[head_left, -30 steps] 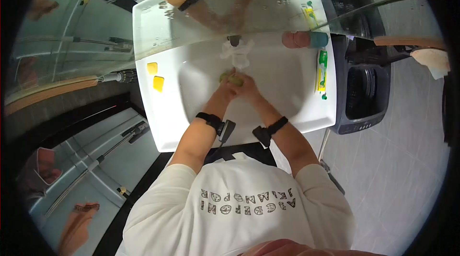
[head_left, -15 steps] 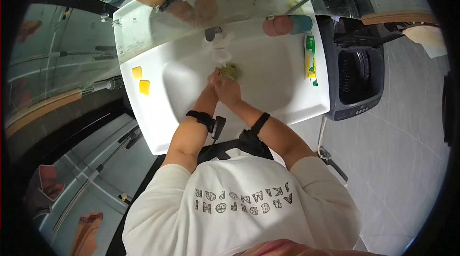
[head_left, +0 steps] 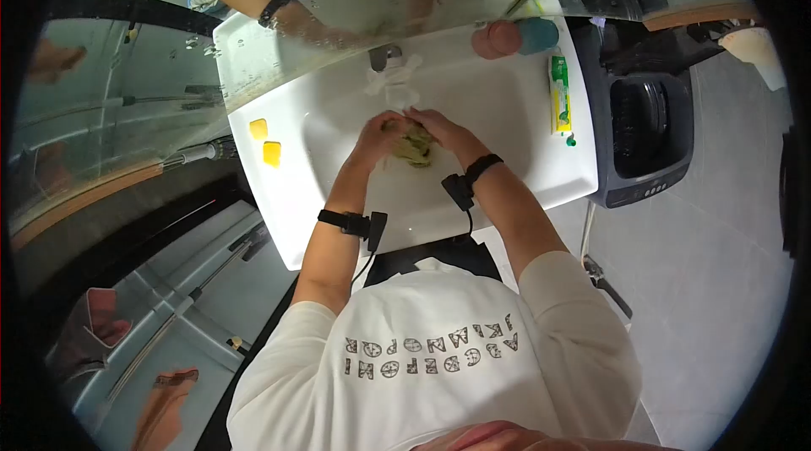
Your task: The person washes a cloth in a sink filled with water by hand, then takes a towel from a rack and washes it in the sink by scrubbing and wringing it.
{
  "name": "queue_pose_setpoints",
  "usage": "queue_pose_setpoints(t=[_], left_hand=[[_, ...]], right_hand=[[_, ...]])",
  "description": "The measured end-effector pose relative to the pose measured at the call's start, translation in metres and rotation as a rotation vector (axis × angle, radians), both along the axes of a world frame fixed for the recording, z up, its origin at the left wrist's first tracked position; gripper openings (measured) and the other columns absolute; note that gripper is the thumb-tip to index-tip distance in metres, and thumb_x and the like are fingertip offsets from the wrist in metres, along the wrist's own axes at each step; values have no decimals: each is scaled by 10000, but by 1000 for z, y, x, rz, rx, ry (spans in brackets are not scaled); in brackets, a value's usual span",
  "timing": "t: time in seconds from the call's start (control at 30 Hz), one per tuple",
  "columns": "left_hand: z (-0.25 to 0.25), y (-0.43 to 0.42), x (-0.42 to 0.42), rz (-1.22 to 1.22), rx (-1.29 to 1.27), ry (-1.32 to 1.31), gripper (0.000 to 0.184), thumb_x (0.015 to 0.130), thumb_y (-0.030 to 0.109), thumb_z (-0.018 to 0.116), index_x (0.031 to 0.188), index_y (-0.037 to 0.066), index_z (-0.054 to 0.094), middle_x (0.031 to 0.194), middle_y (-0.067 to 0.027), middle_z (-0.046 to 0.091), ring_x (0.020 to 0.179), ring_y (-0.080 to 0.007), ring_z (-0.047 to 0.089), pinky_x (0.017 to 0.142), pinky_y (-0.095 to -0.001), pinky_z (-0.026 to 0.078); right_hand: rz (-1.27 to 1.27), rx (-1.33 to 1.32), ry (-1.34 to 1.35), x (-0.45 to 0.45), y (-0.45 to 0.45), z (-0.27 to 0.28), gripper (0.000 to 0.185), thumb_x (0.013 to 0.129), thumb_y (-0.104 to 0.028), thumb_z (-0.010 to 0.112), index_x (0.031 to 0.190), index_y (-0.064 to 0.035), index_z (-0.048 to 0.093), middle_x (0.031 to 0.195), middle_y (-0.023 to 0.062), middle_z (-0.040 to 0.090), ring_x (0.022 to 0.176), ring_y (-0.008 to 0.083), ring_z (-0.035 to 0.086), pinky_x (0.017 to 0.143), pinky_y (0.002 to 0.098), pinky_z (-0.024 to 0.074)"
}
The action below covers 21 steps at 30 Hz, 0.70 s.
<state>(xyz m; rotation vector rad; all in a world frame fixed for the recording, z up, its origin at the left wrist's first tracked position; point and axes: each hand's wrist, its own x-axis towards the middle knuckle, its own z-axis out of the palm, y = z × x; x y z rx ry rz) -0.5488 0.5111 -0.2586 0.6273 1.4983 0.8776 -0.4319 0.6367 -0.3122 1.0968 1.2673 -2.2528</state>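
Greenish wad [head_left: 413, 149] in both hands [head_left: 378, 137].

The green item [head_left: 412, 147], previously compacted between the closed hands and then bunched beyond them, is now looser and extends toward the wearer from beneath the fingers. The left hand [head_left: 378, 140] and right hand [head_left: 443, 130], formerly overlapping, are now set side by side. The forearms have separated. A cord [head_left: 470, 221] has become visible below the right wrist device [head_left: 458, 192].
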Motion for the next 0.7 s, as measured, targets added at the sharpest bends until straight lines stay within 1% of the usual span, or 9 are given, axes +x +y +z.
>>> queue_pose_setpoints(t=[0.07, 0.1, 0.17, 0.2, 0.3, 0.4, 0.5, 0.6, 0.7], left_hand=[[-23, -5, 1, 431, 15, 106, 231, 884, 211, 500, 1047, 63, 568, 941, -46, 577, 853, -144, 534, 770, -308, 439], [-25, -3, 5, 427, 9, 110, 231, 884, 211, 500, 1047, 63, 568, 941, -46, 577, 853, -144, 534, 770, -308, 439], [4, 12, 20, 1168, -345, -639, 311, 918, 282, 452, 1137, 71, 513, 1042, -82, 562, 956, -203, 529, 814, -356, 452], [-23, -1, 14, 1061, -200, -924, 371, 930, 322, 431, 1201, 70, 461, 1117, -114, 540, 1026, -265, 514, 860, -395, 458], [-93, -20, 11, 839, -96, -1224, 402, 927, 347, 433, 1198, 52, 469, 1123, -113, 544, 1059, -261, 502, 899, -393, 435], [-74, -7, 31, 903, -137, -1135, 402, 933, 355, 409, 1203, 64, 468, 1161, -104, 528, 1079, -257, 492, 907, -400, 428], [-51, 12, 47, 999, -166, -988, 404, 941, 366, 374, 1211, 81, 468, 1217, -92, 503, 1109, -251, 477, 919, -410, 417], [-60, 0, 35, 885, -118, -1091, 393, 954, 346, 336, 1218, 84, 462, 1203, -82, 515, 1083, -243, 502, 921, -390, 422], [-69, -2, 25, 707, -19, -1248, 384, 973, 317, 280, 1228, 88, 454, 1183, -68, 532, 1043, -232, 539, 924, -359, 430]], right_hand=[[-231, 172, 316, -12, -14, -5, 610, 838, -560, 489, 1024, 14, 575, 980, 105, 615, 864, 265, 601, 797, 346, 449], [-236, 166, 317, -19, -24, -7, 610, 838, -560, 489, 1024, 14, 575, 980, 105, 615, 864, 265, 601, 797, 346, 449], [264, 1013, 218, -31, -47, 3, 531, 839, -520, 477, 995, -22, 578, 930, 204, 606, 835, 319, 599, 814, 400, 431], [259, 1012, 213, -29, -60, 13, 531, 839, -520, 477, 995, -22, 578, 930, 204, 606, 835, 319, 599, 814, 400, 431], [391, 1054, 113, -22, -84, 66, 518, 844, -489, 452, 941, 3, 583, 884, 251, 597, 837, 383, 590, 842, 428, 424], [319, 1054, -75, -14, -86, 43, 491, 842, -490, 449, 881, -26, 606, 814, 216, 615, 821, 380, 585, 843, 465, 423], [141, 1770, 116, -14, -54, -12, 470, 841, -481, 456, 831, -41, 623, 784, 185, 629, 818, 370, 593, 811, 458, 445], [178, 1228, -174, -18, -68, 2, 443, 847, -457, 455, 870, -48, 624, 864, 151, 638, 828, 353, 598, 764, 452, 461], [50, 2045, 60, -5, -100, 32, 323, 872, -296, 445, 1045, -77, 609, 954, 123, 617, 885, 307, 604, 760, 430, 472]])
